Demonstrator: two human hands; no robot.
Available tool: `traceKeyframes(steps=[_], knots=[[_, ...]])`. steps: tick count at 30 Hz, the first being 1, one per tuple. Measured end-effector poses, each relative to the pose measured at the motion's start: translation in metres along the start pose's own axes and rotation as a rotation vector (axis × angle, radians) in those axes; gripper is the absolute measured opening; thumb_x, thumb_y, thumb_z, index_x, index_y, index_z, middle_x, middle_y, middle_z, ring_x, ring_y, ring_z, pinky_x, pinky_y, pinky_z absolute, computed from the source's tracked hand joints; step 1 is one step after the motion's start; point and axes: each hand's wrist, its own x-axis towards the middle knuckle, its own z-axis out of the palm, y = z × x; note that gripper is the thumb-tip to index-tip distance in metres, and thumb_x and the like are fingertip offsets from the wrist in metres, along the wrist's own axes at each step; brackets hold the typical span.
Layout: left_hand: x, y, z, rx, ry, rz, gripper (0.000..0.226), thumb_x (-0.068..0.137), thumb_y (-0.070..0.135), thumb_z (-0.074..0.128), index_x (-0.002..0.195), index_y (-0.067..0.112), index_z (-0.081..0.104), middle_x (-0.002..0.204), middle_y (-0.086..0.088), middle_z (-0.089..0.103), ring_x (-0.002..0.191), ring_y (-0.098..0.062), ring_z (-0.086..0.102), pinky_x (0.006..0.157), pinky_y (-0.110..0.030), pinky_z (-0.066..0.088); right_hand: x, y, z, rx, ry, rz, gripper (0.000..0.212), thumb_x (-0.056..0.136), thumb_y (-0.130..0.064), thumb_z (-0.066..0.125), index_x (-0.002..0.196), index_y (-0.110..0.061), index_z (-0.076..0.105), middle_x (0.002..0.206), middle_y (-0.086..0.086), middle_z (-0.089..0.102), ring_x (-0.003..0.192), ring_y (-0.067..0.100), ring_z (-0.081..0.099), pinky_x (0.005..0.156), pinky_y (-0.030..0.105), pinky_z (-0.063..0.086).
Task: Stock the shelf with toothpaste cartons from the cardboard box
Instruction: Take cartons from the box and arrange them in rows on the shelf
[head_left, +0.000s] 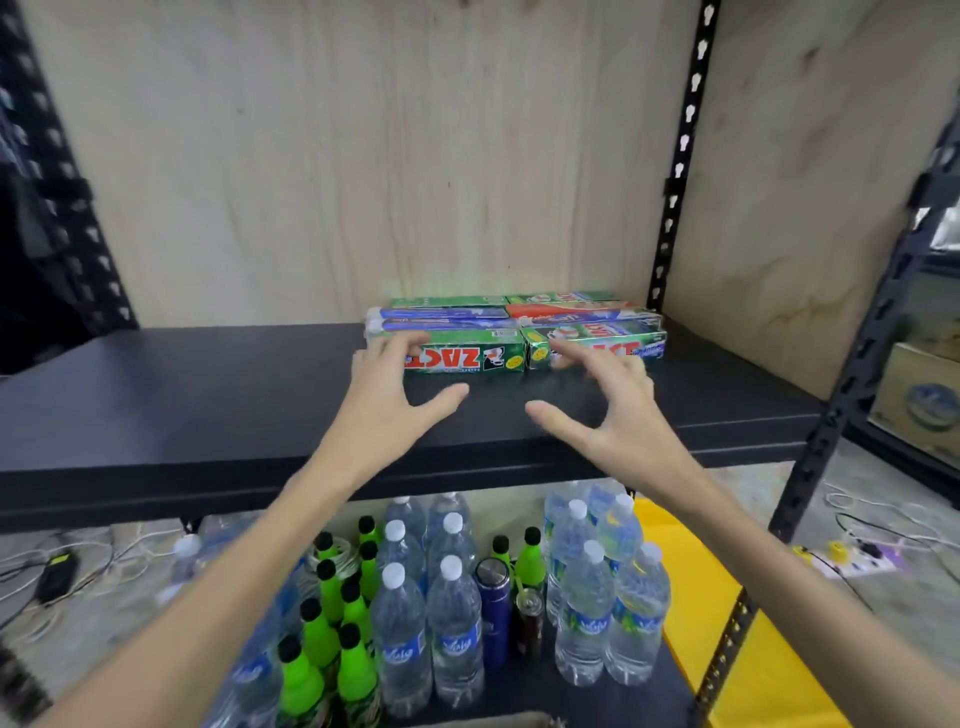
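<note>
Several toothpaste cartons lie flat in two columns at the back right of the dark shelf (156, 405). The front left one is a green carton (467, 356) with red lettering; beside it lies a second green carton (602, 345). Blue cartons (441, 314) and a red carton (566, 310) lie behind them. My left hand (395, 395) hovers just in front of the left green carton, fingers spread, fingertips at its top edge. My right hand (602, 405) is spread the same way at the right green carton. Neither hand grips anything. The cardboard box is out of view.
A plywood back panel (363, 156) and black slotted uprights (680, 156) frame the shelf. On the lower shelf stand several water bottles (452, 613), green bottles (332, 608) and a dark blue flask (493, 608). Yellow sheeting (696, 597) and cables lie on the floor at right.
</note>
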Motion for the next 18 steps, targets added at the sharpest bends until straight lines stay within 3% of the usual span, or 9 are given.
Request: traceKeyframes(steps=[4,7,10,15,18], knots=[[-0.072,0.017,0.008,-0.117,0.083,0.06,0.058,0.088,0.04,0.073,0.14,0.035,0.047,0.134,0.02,0.048,0.133,-0.004,0.038,0.111,-0.028,0.035,-0.051,-0.039,0.036,0.027,0.039,-0.054,0.063,0.087,-0.052,0.072,0.144,-0.04,0.047,0.134,-0.024,0.051,0.13,0.008,0.034,0.106,0.023,0.023],[-0.132,0.012,0.018,-0.166,0.188,0.056,0.054,0.091,0.024,0.072,0.139,0.029,0.049,0.139,0.014,0.043,0.139,-0.012,0.034,0.112,-0.018,0.029,-0.098,-0.053,0.076,-0.034,0.109,-0.13,0.06,0.086,-0.04,0.076,0.141,-0.033,0.053,0.132,-0.015,0.053,0.125,0.017,0.043,0.106,0.024,0.026],[-0.192,-0.024,0.035,-0.179,0.237,-0.058,0.052,0.09,0.023,0.072,0.137,0.025,0.049,0.133,0.01,0.046,0.131,-0.017,0.042,0.107,-0.021,0.034,-0.149,-0.047,0.122,0.051,0.047,-0.104,0.058,0.087,-0.033,0.077,0.14,-0.028,0.054,0.124,-0.015,0.058,0.116,0.018,0.049,0.102,0.025,0.031],[-0.293,-0.119,0.071,-0.182,0.12,-0.377,0.05,0.088,0.024,0.075,0.131,0.025,0.049,0.116,0.006,0.054,0.105,-0.013,0.056,0.092,-0.025,0.045,-0.239,-0.006,0.21,0.099,-0.155,0.081,0.057,0.09,-0.034,0.074,0.142,-0.029,0.051,0.118,-0.014,0.058,0.11,0.015,0.046,0.101,0.032,0.036],[-0.349,-0.169,0.09,-0.081,-0.064,-0.546,0.05,0.086,0.02,0.076,0.13,0.02,0.052,0.112,0.004,0.055,0.099,-0.011,0.055,0.089,-0.023,0.046,-0.294,0.021,0.257,0.033,-0.329,0.17,0.057,0.09,-0.038,0.071,0.142,-0.031,0.049,0.117,-0.016,0.056,0.107,0.012,0.043,0.094,0.031,0.034]])
